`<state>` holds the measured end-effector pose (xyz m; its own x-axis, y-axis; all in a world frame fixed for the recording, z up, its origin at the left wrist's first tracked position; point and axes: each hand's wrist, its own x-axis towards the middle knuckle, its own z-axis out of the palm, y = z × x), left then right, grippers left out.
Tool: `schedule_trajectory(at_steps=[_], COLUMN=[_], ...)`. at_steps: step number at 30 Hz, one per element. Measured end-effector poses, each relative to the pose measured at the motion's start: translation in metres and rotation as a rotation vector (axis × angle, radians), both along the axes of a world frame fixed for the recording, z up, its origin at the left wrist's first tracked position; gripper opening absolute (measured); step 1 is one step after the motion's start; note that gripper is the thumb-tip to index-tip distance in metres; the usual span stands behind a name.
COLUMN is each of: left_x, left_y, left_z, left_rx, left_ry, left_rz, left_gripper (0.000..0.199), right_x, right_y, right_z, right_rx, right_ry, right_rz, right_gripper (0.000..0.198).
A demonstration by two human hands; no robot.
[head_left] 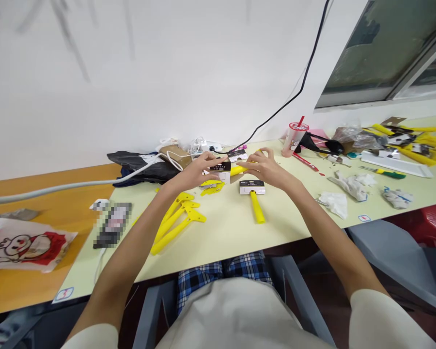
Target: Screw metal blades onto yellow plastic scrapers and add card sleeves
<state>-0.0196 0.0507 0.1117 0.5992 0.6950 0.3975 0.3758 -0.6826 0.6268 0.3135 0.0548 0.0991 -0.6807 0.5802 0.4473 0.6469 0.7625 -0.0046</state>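
Note:
Above the table my left hand (198,172) is closed, pinching a black-and-white card sleeve (221,167). My right hand (266,167) has its fingers closed round a yellow plastic handle (237,170) that meets the sleeve. The handle's far end is hidden by the card, so I cannot tell how far it is inside. Just below my right hand lies another yellow-handled tool (256,207) with a black-and-white card (252,187) across its head. Several bare yellow handles (174,228) with flared heads lie beside my left forearm. Flat yellow pieces (212,187) rest under my left hand.
A red-lidded cup (293,138) with a straw stands at the back right. Crumpled tissues (350,184), a green-yellow screwdriver (387,172) and a pile of yellow tools (421,143) lie further right. A black cable (305,77) hangs behind. Left are a phone (113,225) and a plastic bag (29,242).

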Motion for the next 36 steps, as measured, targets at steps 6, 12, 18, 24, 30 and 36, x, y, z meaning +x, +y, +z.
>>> schedule_trajectory(at_steps=[6, 12, 18, 24, 30, 36], left_x=[-0.003, -0.005, 0.022, 0.047, 0.051, 0.05], left_y=[0.005, 0.013, 0.004, -0.011, -0.017, -0.023], left_z=[-0.002, -0.021, -0.024, -0.017, -0.023, -0.039], left_rx=[-0.409, -0.729, -0.861, -0.857, -0.629, -0.395], left_ry=[-0.213, -0.376, -0.51, -0.783, -0.891, -1.076], left_rz=[-0.042, -0.197, -0.183, -0.058, 0.083, 0.357], left_gripper=[0.082, 0.082, 0.062, 0.049, 0.041, 0.061], right_x=[-0.01, -0.019, -0.031, -0.036, -0.035, -0.039], right_y=[0.003, -0.003, -0.015, -0.022, -0.038, -0.042], right_z=[-0.003, 0.01, 0.017, 0.013, 0.027, 0.033], right_rx=[-0.341, -0.687, -0.913, -0.992, -0.905, -0.731], right_ry=[0.157, 0.229, 0.293, 0.356, 0.284, 0.182], right_rz=[0.192, 0.358, 0.412, 0.4, 0.298, 0.137], right_gripper=[0.037, 0.04, 0.043, 0.037, 0.038, 0.035])
